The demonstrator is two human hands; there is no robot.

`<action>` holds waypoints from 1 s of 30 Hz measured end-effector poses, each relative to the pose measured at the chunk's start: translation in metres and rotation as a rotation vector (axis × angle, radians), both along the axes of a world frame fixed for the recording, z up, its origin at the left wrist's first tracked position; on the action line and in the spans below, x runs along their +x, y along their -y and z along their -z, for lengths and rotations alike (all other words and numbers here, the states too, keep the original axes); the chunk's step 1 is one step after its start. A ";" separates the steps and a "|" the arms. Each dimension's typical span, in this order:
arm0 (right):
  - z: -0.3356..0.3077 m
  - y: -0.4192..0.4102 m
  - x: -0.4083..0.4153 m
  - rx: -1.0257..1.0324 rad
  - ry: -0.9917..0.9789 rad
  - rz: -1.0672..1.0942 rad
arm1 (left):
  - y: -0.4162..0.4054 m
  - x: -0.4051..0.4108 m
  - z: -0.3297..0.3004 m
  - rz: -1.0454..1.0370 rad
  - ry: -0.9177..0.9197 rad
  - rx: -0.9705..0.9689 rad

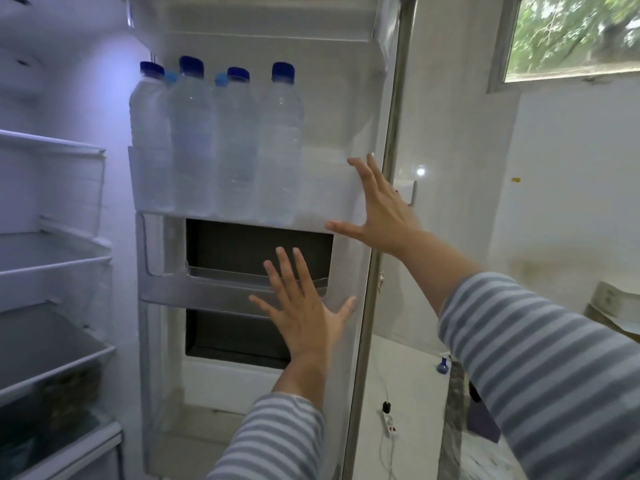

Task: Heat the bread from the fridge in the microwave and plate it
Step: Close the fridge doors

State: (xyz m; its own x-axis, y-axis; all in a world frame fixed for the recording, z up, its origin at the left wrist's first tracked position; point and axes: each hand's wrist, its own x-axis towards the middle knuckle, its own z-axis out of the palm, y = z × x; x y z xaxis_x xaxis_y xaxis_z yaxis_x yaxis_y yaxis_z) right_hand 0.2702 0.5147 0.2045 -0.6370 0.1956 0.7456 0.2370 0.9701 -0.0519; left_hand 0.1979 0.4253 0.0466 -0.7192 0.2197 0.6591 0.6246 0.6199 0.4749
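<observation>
both hands lie flat, fingers spread, on the open fridge door (346,81): left hand (304,306) at 6 o'clock, right hand (377,209) at 3. water bottles (214,140) at 11. bread can't be made out; a dim shape in the lower shelf bin (52,368) at 8 is unclear.

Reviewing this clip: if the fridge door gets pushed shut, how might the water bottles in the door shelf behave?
The water bottles look full, so probably heavy and steady. They stand packed side by side behind the door shelf wall, so tipping seems unlikely. The rightmost one borders a gap and might slide. Both the left hand and right hand are spread open.
</observation>
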 end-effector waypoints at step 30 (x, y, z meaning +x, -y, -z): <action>0.039 0.218 -0.037 0.165 -0.235 0.067 | 0.219 -0.007 0.016 0.124 0.344 0.142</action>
State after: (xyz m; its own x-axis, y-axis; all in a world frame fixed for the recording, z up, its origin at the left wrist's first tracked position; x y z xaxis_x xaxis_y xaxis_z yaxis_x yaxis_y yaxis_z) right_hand 0.2330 0.2969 0.1656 -0.4332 0.0955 0.8962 0.3014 0.9525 0.0442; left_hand 0.1907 0.2065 0.0302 -0.8769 0.2432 0.4146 0.4805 0.4628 0.7449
